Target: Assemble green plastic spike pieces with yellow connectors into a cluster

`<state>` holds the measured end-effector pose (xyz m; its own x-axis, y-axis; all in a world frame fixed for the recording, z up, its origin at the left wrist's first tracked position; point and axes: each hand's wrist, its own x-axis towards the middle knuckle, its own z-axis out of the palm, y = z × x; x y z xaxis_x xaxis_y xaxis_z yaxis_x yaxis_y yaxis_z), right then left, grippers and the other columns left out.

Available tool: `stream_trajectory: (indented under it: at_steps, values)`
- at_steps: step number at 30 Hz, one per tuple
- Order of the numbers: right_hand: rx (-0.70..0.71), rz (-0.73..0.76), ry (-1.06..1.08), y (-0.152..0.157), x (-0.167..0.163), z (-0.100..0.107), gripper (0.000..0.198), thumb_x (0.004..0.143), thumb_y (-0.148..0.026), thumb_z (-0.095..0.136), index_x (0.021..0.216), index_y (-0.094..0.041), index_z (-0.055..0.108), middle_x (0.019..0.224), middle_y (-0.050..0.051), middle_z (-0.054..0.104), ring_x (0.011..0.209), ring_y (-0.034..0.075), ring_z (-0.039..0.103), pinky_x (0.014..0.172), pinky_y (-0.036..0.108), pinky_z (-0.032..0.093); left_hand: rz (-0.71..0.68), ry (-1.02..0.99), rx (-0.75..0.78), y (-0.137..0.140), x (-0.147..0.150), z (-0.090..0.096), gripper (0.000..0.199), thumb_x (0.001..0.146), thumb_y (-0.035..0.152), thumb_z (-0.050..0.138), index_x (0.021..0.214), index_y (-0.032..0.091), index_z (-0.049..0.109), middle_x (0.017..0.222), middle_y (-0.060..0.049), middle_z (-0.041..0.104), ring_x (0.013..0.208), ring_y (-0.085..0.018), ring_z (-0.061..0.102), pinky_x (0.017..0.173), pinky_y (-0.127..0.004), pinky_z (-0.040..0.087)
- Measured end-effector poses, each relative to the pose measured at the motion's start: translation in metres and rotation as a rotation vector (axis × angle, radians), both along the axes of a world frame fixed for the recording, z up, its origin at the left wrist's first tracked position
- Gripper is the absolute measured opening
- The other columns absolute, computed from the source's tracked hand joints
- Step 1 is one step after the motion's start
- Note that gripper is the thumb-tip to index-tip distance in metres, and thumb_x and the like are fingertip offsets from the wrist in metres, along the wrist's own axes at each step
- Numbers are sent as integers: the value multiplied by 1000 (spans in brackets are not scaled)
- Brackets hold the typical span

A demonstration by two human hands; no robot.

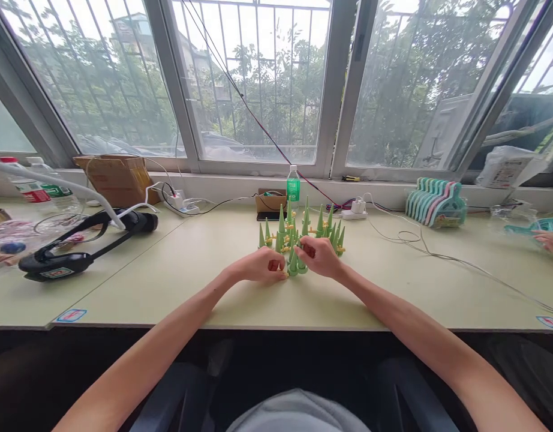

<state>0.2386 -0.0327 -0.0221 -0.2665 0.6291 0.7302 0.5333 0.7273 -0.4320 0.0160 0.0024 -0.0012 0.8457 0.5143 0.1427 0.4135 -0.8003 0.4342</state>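
Bright daylight came from the windows (258,90), very white at the top, while below the table (168,300) it was dark, and the edges looked stretched.

The flat, pale-yellow worktop (137,276) has wide room left and right of the pointy green plastic cones (281,227). They crowd close, with thin gaps. The bare left grip (264,264) and right grip (322,255) get in the way in front. A green-labelled clear plastic bottle (293,189) stands behind. A thin white cable (455,258) crosses the right side; a black headset (76,262) blocks the left end.
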Motion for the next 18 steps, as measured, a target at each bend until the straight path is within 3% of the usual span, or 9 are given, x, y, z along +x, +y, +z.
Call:
stream_trajectory:
  at_steps: [18]
  values:
    - [212,-172,6,-11,-4,7,41,94,-34,45,60,-22,25,48,-6,28,46,9,22,46,21,27,4,-101,164,-6,15,-21,24,88,36,62,75,17,64,61,2,55,57,-11,46,59,-24,34]
